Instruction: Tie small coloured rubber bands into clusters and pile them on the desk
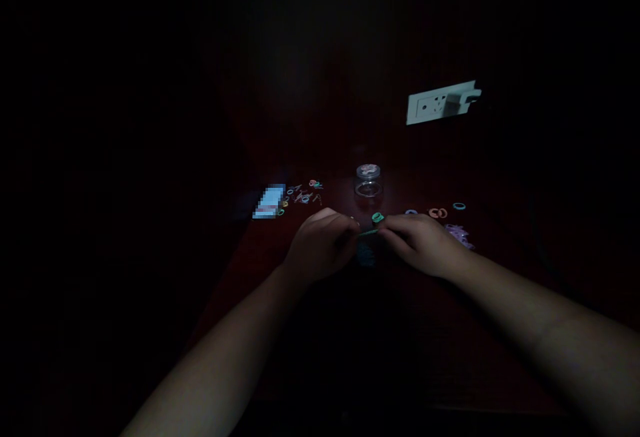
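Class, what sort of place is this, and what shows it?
Probably a dim indoor room, perhaps at home: a wall socket, a reddish table and a lidded jar suggest it.

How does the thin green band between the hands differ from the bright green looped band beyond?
The thin green band is nearly straight; the bright green looped band is curled round. The thin green band runs from left hand to right hand; the looped band lies beyond it. The thin green band looks darker than the looped band. Both are green.
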The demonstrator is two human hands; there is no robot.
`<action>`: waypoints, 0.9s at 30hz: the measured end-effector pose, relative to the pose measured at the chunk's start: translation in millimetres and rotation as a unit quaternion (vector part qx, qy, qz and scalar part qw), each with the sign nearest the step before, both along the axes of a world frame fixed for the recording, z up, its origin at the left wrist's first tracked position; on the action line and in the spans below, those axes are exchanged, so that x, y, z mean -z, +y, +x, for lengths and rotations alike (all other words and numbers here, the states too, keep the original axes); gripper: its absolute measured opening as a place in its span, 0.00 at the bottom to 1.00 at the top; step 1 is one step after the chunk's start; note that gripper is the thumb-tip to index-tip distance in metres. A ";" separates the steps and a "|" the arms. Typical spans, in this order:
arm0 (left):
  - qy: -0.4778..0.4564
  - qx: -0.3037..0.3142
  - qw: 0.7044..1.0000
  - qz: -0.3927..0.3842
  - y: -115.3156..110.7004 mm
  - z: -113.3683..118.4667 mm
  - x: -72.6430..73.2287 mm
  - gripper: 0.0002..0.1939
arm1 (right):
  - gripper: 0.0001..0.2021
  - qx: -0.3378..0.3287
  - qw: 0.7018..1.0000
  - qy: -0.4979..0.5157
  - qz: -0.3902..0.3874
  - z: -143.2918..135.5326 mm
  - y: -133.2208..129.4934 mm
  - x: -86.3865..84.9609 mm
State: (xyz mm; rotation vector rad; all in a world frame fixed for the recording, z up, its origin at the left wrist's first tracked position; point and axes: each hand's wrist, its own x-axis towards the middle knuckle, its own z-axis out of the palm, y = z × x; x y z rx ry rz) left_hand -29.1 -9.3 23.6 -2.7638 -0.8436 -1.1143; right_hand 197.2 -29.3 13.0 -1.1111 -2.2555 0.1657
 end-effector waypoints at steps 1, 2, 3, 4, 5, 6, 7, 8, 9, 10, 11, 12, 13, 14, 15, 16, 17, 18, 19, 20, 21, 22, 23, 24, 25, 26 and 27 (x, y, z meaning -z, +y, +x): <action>-0.002 0.000 1.000 0.002 0.3 -0.4 0.1 0.02 | 0.12 0.007 1.000 0.000 0.001 0.5 0.4 0.4; -0.004 0.000 1.000 0.004 0.7 -0.7 0.2 0.02 | 0.12 0.014 1.000 0.001 0.001 0.8 0.7 0.8; -0.005 0.000 1.000 0.006 1.0 -1.1 0.5 0.02 | 0.12 0.020 1.000 0.001 0.000 1.2 1.0 1.2; -0.006 -0.002 1.000 0.006 1.4 -1.3 0.8 0.02 | 0.11 0.026 1.000 0.000 -0.003 1.5 1.2 1.4; -0.008 -0.003 1.000 0.006 1.7 -1.5 1.2 0.02 | 0.11 0.031 1.000 0.000 -0.006 1.8 1.4 1.4; -0.010 -0.005 1.000 0.006 2.0 -1.7 1.6 0.02 | 0.11 0.034 0.999 0.001 -0.010 2.1 1.3 1.4; -0.011 -0.007 1.000 0.005 2.2 -1.7 2.0 0.03 | 0.10 0.035 0.999 0.004 -0.014 2.3 1.2 1.1; -0.011 -0.008 1.000 0.004 2.3 -1.6 2.3 0.03 | 0.09 0.033 0.999 0.009 -0.018 2.3 0.7 0.7; -0.011 -0.009 1.000 0.003 2.3 -1.4 2.5 0.03 | 0.08 0.031 0.999 0.016 -0.022 2.2 0.1 0.2; -0.009 -0.010 1.000 0.001 2.1 -1.2 2.4 0.03 | 0.07 0.026 0.999 0.023 -0.026 2.0 -0.8 -0.5; -0.007 -0.011 1.000 -0.001 1.7 -0.9 2.2 0.03 | 0.09 0.019 0.999 0.027 -0.030 1.5 -1.9 -1.3; -0.003 -0.010 1.000 -0.004 1.2 -0.5 1.9 0.03 | 0.10 0.011 0.999 0.029 -0.032 0.8 -3.0 -2.0; -0.001 -0.008 1.000 -0.008 0.6 -0.2 1.4 0.03 | 0.12 0.001 0.999 0.028 -0.034 0.1 -4.1 -2.7; 0.001 -0.004 1.000 -0.012 0.1 0.2 0.9 0.03 | 0.12 -0.010 0.999 0.028 -0.036 -0.7 -5.0 -3.3; 0.002 -0.001 1.000 -0.016 -0.5 0.5 0.5 0.03 | 0.13 -0.023 0.999 0.028 -0.037 -1.5 -5.7 -3.5; 0.002 0.002 1.000 -0.018 -1.0 0.9 0.1 0.03 | 0.12 -0.035 0.998 0.028 -0.038 -2.2 -6.1 -3.5; 0.003 0.004 1.000 -0.020 -1.5 1.2 -0.2 0.03 | 0.12 -0.044 0.998 0.031 -0.038 -2.9 -6.1 -3.1; 0.003 0.004 1.000 -0.021 -1.9 1.5 -0.3 0.03 | 0.12 -0.052 0.997 0.032 -0.038 -3.3 -5.8 -2.3; 0.005 0.004 1.000 -0.022 -2.2 1.8 -0.3 0.03 | 0.11 -0.057 0.997 0.033 -0.037 -3.6 -5.1 -1.4; 0.007 0.003 1.000 -0.022 -2.5 2.1 -0.2 0.03 | 0.09 -0.060 0.997 0.033 -0.033 -3.7 -4.2 -0.3; 0.008 0.004 1.000 -0.022 -2.7 2.3 -0.1 0.03 | 0.07 -0.061 0.997 0.032 -0.027 -3.6 -3.2 0.7; 0.008 0.005 1.000 -0.021 -2.9 2.6 0.1 0.03 | 0.05 -0.059 0.998 0.030 -0.021 -3.3 -2.2 1.5; 0.007 0.007 1.000 -0.021 -3.0 2.8 0.2 0.03 | 0.04 -0.055 0.998 0.028 -0.016 -2.9 -1.3 2.1; 0.005 0.007 1.000 -0.021 -3.1 2.9 0.4 0.03 | 0.05 -0.050 0.998 0.025 -0.012 -2.5 -0.6 2.4; 0.005 0.009 1.000 -0.021 -3.1 3.0 0.5 0.02 | 0.05 -0.044 0.999 0.023 -0.008 -2.0 0.0 2.6; 0.005 0.012 1.000 -0.021 -3.0 2.8 0.6 0.02 | 0.05 -0.039 0.999 0.020 -0.006 -1.5 0.3 2.7; 0.007 0.015 1.000 -0.023 -2.7 2.6 0.8 0.02 | 0.05 -0.035 0.999 0.017 -0.006 -1.1 0.5 2.8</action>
